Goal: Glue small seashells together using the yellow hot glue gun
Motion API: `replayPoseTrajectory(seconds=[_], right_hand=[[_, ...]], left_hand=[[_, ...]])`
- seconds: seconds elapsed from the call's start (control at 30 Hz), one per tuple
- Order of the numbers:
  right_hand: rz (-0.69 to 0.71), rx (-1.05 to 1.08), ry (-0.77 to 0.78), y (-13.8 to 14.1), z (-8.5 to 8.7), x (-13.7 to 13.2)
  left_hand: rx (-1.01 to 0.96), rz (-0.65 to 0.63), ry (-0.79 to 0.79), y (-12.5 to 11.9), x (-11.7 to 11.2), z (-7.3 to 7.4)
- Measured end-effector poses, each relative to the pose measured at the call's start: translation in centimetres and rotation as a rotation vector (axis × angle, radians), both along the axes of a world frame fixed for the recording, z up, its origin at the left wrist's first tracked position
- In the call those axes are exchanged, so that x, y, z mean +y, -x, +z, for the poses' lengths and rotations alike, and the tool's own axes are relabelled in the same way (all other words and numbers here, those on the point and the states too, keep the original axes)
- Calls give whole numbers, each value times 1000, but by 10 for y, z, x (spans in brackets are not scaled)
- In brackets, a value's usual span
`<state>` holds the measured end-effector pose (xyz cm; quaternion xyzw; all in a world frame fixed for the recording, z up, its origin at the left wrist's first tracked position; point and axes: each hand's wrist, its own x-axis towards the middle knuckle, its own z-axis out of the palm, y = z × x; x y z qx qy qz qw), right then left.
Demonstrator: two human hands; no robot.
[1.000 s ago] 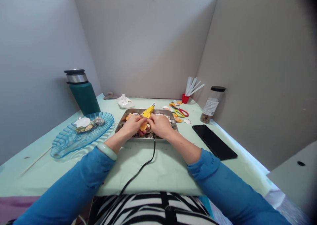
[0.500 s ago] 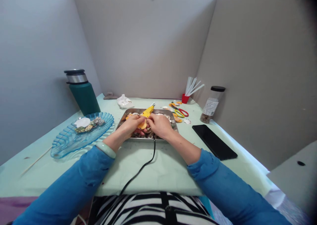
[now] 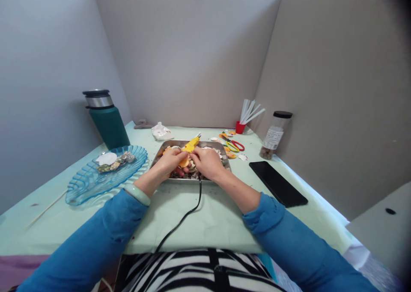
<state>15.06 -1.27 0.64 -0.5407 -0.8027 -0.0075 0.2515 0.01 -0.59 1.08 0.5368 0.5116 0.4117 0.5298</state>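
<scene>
My left hand (image 3: pixel 171 162) is closed on an orange shell (image 3: pixel 184 162) above the metal tray (image 3: pixel 189 180). Close beside it, my right hand (image 3: pixel 208 161) has its fingers pinched together at the shell's edge; what sits between those fingertips is too small to make out. Just beyond both hands, a yellow glue gun (image 3: pixel 192 144) rests over the tray. Many loose shells (image 3: pixel 215 149) fill the tray, partly covered by my hands. A black cord (image 3: pixel 183 220) runs from the tray toward my lap.
To the left are a blue glass dish (image 3: pixel 86 187) holding shell pieces and a green bottle (image 3: pixel 109 127). On the right lie pliers (image 3: pixel 236 146), a black phone (image 3: pixel 278 183), a jar (image 3: pixel 274 135) and a red cup (image 3: pixel 240 127) of glue sticks. Grey panels (image 3: pixel 192 61) enclose the table.
The orange shell has turned slightly between my fingers, and my hands have shifted very little. Everything else on the table stays put.
</scene>
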Motion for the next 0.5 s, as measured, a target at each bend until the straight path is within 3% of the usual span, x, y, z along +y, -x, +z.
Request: replayPoseTrajectory(seconds=[0.13,0.37,0.5], right_hand=[[-6,17,-12,-2,2,2],[-134,-14,-18,-18,15,10],[-144,-103,91,-18,15,13]], left_hand=[[-11,36,-11,0,-1,1],[-31,65,-30,0,-2,3],[-35,76,-60,1,1,0]])
